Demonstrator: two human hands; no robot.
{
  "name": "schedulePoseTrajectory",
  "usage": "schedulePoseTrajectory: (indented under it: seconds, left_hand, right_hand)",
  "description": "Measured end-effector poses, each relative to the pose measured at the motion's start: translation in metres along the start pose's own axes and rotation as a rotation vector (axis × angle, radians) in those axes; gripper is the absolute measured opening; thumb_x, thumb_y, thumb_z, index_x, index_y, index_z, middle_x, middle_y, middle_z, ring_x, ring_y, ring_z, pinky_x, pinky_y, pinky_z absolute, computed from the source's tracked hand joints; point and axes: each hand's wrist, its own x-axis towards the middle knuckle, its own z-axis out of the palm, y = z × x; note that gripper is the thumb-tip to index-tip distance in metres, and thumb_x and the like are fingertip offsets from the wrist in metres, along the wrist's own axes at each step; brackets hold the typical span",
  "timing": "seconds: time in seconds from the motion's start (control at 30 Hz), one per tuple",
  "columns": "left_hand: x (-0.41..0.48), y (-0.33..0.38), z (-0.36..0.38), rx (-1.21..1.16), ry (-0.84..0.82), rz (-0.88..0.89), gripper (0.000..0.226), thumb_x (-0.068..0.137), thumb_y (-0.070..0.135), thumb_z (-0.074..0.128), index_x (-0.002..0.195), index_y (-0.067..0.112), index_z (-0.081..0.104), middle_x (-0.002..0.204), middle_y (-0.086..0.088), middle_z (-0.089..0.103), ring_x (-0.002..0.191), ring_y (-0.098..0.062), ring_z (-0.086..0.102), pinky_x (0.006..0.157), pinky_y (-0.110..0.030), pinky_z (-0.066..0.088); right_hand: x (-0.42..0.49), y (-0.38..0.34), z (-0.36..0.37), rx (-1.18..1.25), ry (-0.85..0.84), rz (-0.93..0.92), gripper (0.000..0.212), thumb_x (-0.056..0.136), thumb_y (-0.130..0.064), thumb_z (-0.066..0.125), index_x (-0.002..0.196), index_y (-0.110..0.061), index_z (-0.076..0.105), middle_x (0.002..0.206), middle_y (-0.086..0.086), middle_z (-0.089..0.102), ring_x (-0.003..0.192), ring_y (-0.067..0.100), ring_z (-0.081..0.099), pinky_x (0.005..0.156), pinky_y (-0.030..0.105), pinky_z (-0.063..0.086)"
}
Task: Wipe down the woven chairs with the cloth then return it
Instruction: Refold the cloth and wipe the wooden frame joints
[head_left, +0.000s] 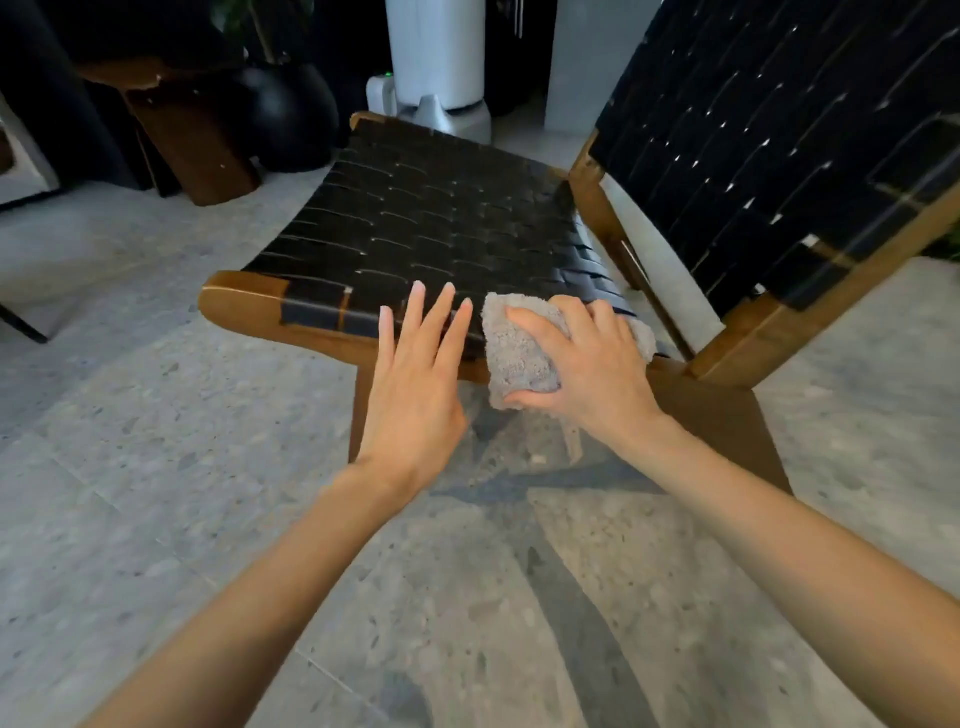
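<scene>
Gripping the cloth (519, 358) in the head view, the right hand (582, 358) has its fingers spread over the top and its thumb tucked beneath the near fold. The cloth is a grey, nubby terry wad, bunched and soft, and sits on the near right edge of the chair seat (441, 218). Most of the seat lies far and left of that grip, so I judge the coming stroke would run away from the person along the seat's length. The left hand (415, 384) is just beside the cloth on its left, fingers straight and holding nothing; whether the tips touch the webbing I cannot tell. Flat black straps are woven in a glossy basket pattern inside a rounded brown wooden frame (239, 301), and the tilted backrest (779, 156) rises at right.
</scene>
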Motion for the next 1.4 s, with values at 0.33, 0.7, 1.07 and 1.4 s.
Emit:
schedulePoseTrajectory:
  seconds: [0.33,0.7,1.07,1.4]
  left_hand:
    - [0.024,0.069,0.028,0.18,-0.202,0.219,0.079,0.092,0.009,0.049,0.151,0.013,-0.003,0.159,-0.007,-0.01,0.144,-0.026,-0.019,0.111,-0.046,-0.019]
    - [-0.021,0.148,0.058,-0.459,-0.177,0.057,0.045,0.088,0.043,0.06,0.121,0.015,0.048,0.113,0.002,0.056,0.103,-0.014,0.053,0.078,-0.028,0.047]
    - [-0.02,0.185,0.111,-0.995,-0.516,-0.023,0.017,0.087,0.02,0.066,0.099,0.017,0.055,0.098,0.009,0.061,0.084,-0.005,0.061,0.073,-0.022,0.05]
    - [-0.031,0.193,0.122,-1.194,-0.859,-0.188,0.018,0.096,0.03,0.046,0.114,0.028,0.051,0.089,-0.009,0.061,0.08,-0.013,0.064,0.072,-0.023,0.057]
  right_hand:
    - [-0.075,0.066,0.002,-0.193,-0.012,0.176,0.089,0.064,-0.055,0.079,0.137,-0.024,0.039,0.118,0.015,0.055,0.092,0.032,0.053,0.074,0.041,0.05]
    - [-0.165,0.077,-0.019,0.293,0.003,0.391,0.101,0.064,-0.053,0.077,0.147,-0.019,0.031,0.132,0.009,0.042,0.105,0.02,0.032,0.084,0.036,0.036]
    - [-0.209,0.129,-0.017,0.864,-0.069,0.609,0.045,0.084,-0.007,0.063,0.125,-0.023,0.054,0.116,-0.015,0.055,0.107,-0.007,0.052,0.09,0.011,0.041]
    - [-0.215,0.147,-0.028,0.594,-0.027,0.462,0.027,0.07,0.005,0.072,0.079,-0.02,0.064,0.078,-0.021,0.048,0.062,0.005,0.049,0.059,0.012,0.035]
